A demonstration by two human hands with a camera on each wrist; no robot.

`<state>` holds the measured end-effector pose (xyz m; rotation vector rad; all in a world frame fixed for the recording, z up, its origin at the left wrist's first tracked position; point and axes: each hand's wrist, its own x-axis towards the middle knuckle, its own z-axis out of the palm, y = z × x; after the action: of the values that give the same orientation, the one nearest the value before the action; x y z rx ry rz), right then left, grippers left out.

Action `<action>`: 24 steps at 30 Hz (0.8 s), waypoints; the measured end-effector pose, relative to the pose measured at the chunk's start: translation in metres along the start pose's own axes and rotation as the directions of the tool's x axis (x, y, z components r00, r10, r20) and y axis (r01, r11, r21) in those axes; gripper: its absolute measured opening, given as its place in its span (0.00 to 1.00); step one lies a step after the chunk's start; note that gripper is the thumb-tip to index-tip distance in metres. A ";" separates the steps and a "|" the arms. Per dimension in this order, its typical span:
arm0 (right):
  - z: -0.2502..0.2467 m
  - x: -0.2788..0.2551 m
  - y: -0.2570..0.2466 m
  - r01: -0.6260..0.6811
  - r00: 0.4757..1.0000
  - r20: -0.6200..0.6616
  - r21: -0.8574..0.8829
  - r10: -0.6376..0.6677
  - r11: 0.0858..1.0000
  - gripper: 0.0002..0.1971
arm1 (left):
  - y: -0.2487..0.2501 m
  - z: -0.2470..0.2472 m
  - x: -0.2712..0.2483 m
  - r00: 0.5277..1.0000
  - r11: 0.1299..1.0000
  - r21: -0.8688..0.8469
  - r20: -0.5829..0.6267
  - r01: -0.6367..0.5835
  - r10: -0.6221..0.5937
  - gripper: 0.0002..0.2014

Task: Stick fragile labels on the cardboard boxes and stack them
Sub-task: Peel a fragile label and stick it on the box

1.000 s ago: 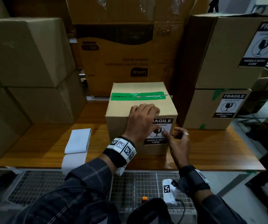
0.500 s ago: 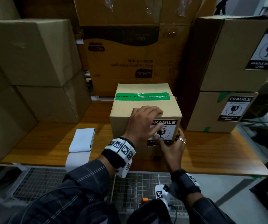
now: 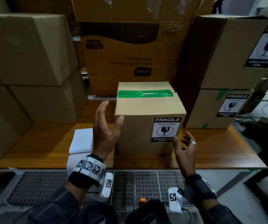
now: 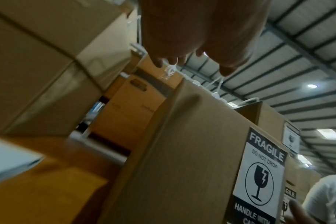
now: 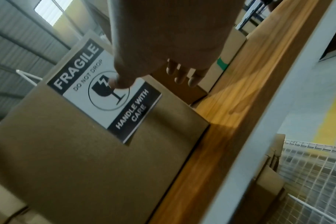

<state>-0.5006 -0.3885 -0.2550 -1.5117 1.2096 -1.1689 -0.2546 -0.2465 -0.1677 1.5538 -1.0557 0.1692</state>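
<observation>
The box [image 3: 146, 117] in front of me is plain brown cardboard, blocky and near cube-shaped, with matte faces and crisp edges. It stands upright at the middle of the head view on a wooden table [image 3: 46, 143] with a smooth, grained top. A strip of shiny green tape [image 3: 144, 93] runs left to right across its top flap. On its near face, toward the right edge, sits the fragile label [image 3: 166, 129]: a flat paper rectangle, white with black bands, its long axis vertical and the word FRAGILE at the top, reading upright to me.

My left hand [image 3: 105, 131] is at the box's left front corner, fingers straight and spread, holding nothing; whether it touches the cardboard I cannot tell. My right hand [image 3: 185, 148] is at lower right of the label, fingers loosely spread and empty, thumb tip at the label's lower corner.

White sheets [image 3: 81, 141] lie flat on the table at my left. Two more labelled boxes [image 3: 211, 109] are stacked at the right of the frame, and plain ones [image 3: 33, 62] at the left.
</observation>
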 end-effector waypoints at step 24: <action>-0.046 -0.028 -0.074 0.111 0.979 -0.197 0.305 -0.052 0.946 0.32 | -0.014 0.013 -0.031 0.834 0.922 -0.377 0.534 0.089 0.138 0.45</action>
<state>-0.5347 -0.3516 -0.1780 -1.2427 1.0273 -1.5092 -0.2684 -0.2431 -0.2013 1.2395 -1.4589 -0.4856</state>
